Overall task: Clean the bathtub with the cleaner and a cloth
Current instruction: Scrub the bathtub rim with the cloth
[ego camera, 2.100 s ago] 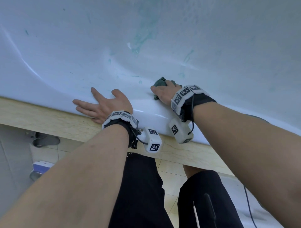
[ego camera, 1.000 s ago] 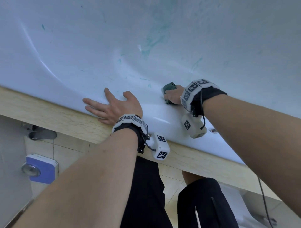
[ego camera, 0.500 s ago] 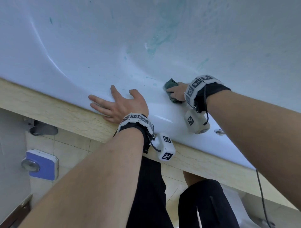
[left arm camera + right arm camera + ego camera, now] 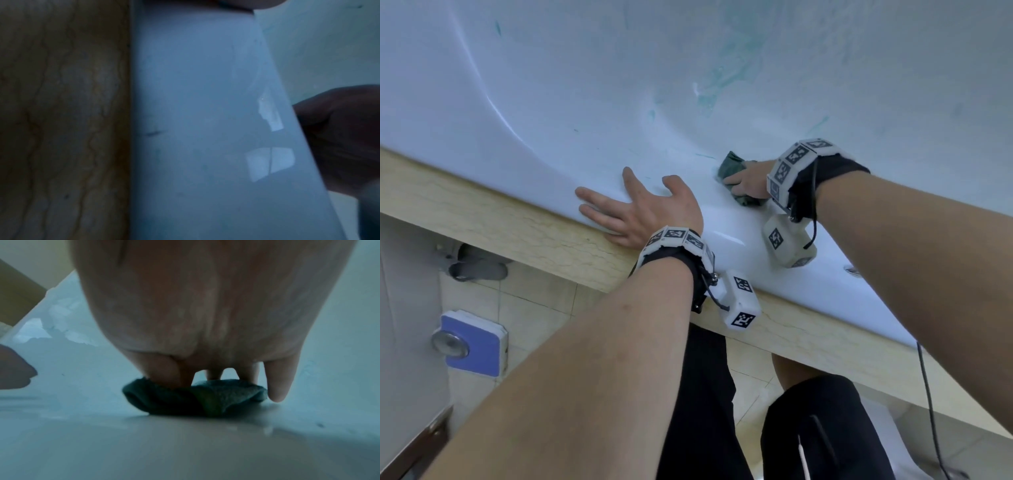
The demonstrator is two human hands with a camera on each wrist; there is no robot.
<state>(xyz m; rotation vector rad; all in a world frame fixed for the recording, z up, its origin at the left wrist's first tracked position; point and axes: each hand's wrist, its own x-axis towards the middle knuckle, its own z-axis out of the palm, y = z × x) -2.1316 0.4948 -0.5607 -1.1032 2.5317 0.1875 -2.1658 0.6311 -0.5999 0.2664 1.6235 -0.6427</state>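
Head view shows a white bathtub (image 4: 551, 113) with a tan stone ledge (image 4: 500, 222) along its near edge, and beige floor tiles (image 4: 541, 301) below. A blue and white square thing (image 4: 477, 346) with a round silver part sits low on the left, and a grey slipper (image 4: 479, 269) lies on the floor near it. Green smears of cleaner (image 4: 726, 78) mark the inside of the tub. The left hand (image 4: 640, 209) lies flat on the tub's rim, fingers spread. Just to its right, the right hand (image 4: 748, 180) presses a bunched dark green cloth (image 4: 732, 164) against the tub's inner wall. Right wrist view shows the fingers (image 4: 166, 369) pushing down on top of the cloth (image 4: 195, 397), with the little finger beside it.
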